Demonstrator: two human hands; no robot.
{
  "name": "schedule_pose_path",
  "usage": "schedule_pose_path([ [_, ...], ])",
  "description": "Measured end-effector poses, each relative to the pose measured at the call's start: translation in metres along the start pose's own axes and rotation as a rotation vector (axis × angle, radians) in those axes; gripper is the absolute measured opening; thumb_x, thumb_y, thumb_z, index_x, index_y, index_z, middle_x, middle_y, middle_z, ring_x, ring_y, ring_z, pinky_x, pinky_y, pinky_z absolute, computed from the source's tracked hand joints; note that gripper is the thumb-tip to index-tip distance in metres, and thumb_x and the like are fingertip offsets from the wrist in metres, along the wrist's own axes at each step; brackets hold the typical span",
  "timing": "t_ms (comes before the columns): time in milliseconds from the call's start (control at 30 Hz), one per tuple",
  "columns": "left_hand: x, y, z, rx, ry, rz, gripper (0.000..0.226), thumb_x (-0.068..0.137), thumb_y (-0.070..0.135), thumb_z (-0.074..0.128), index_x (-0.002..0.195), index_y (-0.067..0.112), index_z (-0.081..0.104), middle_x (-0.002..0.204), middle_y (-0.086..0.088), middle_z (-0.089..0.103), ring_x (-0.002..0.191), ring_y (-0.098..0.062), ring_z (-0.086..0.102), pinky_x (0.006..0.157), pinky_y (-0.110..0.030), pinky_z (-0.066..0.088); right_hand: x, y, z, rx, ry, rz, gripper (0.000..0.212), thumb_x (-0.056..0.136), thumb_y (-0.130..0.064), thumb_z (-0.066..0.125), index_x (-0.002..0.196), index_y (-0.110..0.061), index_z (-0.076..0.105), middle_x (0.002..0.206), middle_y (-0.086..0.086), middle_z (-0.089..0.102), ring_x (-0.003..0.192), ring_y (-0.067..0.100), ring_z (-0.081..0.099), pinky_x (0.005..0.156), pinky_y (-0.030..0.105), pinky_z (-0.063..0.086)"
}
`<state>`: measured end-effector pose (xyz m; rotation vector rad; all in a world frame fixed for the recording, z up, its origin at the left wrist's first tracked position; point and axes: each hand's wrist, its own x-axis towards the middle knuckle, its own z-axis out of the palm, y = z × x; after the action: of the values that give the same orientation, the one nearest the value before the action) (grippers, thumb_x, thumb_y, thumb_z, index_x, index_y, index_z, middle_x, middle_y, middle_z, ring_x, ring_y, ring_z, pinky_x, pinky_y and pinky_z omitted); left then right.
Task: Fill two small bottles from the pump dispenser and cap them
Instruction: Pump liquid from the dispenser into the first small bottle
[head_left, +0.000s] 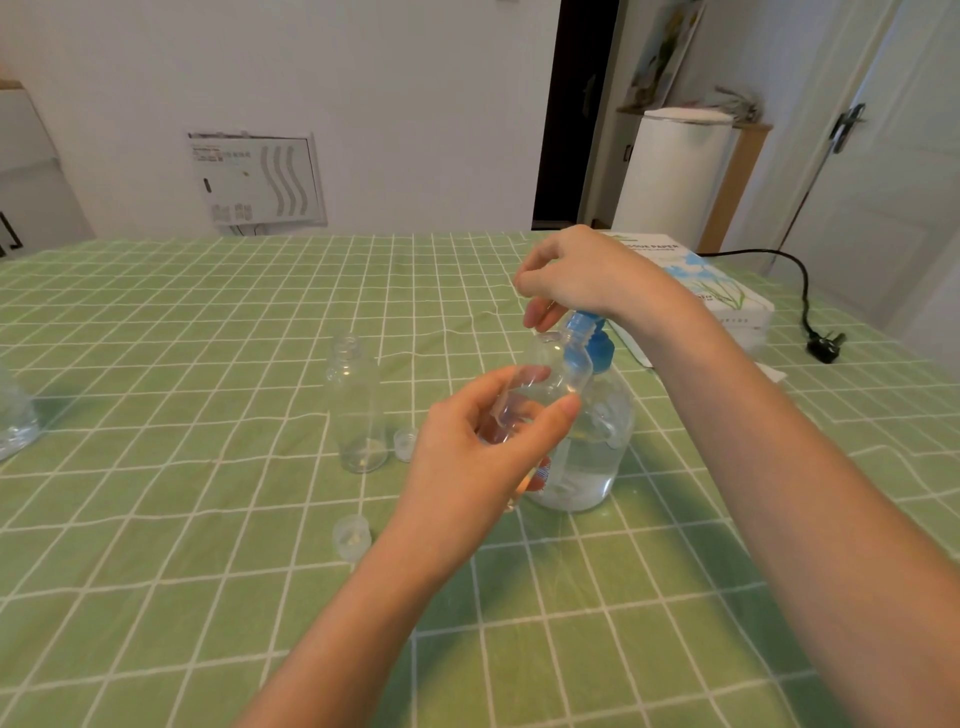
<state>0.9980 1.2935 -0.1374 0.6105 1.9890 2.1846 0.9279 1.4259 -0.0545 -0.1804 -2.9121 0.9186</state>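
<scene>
Head camera view, looking down at a table under a green checked cloth (208, 312). Your left hand (478, 457) is closed around a small clear bottle (550, 374), lifted off the table and tilted so its open neck sits close to the blue pump head (592, 338) of the large clear dispenser (587, 447). Your right hand (576, 275) hangs curled just above the pump; whether it is touching the pump or pinching anything cannot be told. The dispenser stands on the cloth and looks about a third full of clear liquid. A second small bottle (356, 405) stands upright and uncapped to the left, apparently empty. One clear cap (405, 444) lies just beside its base, and another cap (351, 536) lies nearer you. A tissue box (727, 301) sits behind your right wrist.

The filling step looks about to begin. The nozzle is hidden behind the held bottle, so if the neck is not lined up, pressing could send liquid over your fingers and the cloth. The transparent bottle makes its level hard to judge, which risks overfilling. Your left forearm passes close to the nearer cap and could knock it away
</scene>
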Motion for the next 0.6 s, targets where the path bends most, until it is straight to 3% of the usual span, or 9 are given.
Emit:
schedule_pose_path([
  [167, -0.0012, -0.0022, -0.0007, 0.032, 0.004, 0.009, 0.023, 0.078, 0.024, 0.069, 0.1, 0.026, 0.066, 0.055, 0.011, 0.061, 0.045, -0.002, 0.052, 0.044, -0.016, 0.047, -0.0012, 0.0041, 0.0057, 0.025, -0.021, 0.022, 0.03, 0.09, -0.013, 0.05, 0.114, 0.001, 0.062, 0.077, 0.002, 0.072, 0.11, 0.039, 0.06, 0.096, 0.048, 0.05],
  [333, -0.0009, -0.0009, -0.0005, 0.035, -0.003, 0.015, 0.02, 0.078, 0.025, 0.069, 0.098, 0.028, 0.065, 0.055, 0.013, 0.063, 0.044, 0.0, 0.051, 0.044, -0.015, 0.046, -0.0004, 0.0036, 0.0037, 0.023, 0.022, 0.004, 0.019, 0.092, -0.017, 0.051, 0.105, -0.013, 0.063, 0.078, 0.0, 0.071, 0.099, 0.022, 0.068, 0.083, 0.032, 0.051],
  [467, 0.0001, 0.0011, 0.0, 0.016, 0.004, 0.016, 0.023, 0.079, 0.023, 0.069, 0.101, 0.026, 0.066, 0.059, 0.01, 0.064, 0.046, -0.001, 0.054, 0.043, -0.012, 0.043, -0.0006, -0.0015, -0.0026, -0.017, 0.051, -0.021, 0.019, 0.092, -0.018, 0.052, 0.107, -0.014, 0.062, 0.082, 0.002, 0.072, 0.092, 0.019, 0.07, 0.071, 0.022, 0.048],
  [600, 0.0004, 0.0005, 0.0, -0.007, 0.011, 0.009, 0.022, 0.078, 0.022, 0.069, 0.099, 0.026, 0.066, 0.064, 0.008, 0.065, 0.051, -0.002, 0.056, 0.043, -0.012, 0.044, -0.0001, -0.0013, -0.0022, -0.016, 0.02, -0.027, 0.019, 0.092, -0.017, 0.052, 0.108, -0.013, 0.061, 0.077, -0.001, 0.071, 0.096, 0.019, 0.069, 0.082, 0.029, 0.05],
])
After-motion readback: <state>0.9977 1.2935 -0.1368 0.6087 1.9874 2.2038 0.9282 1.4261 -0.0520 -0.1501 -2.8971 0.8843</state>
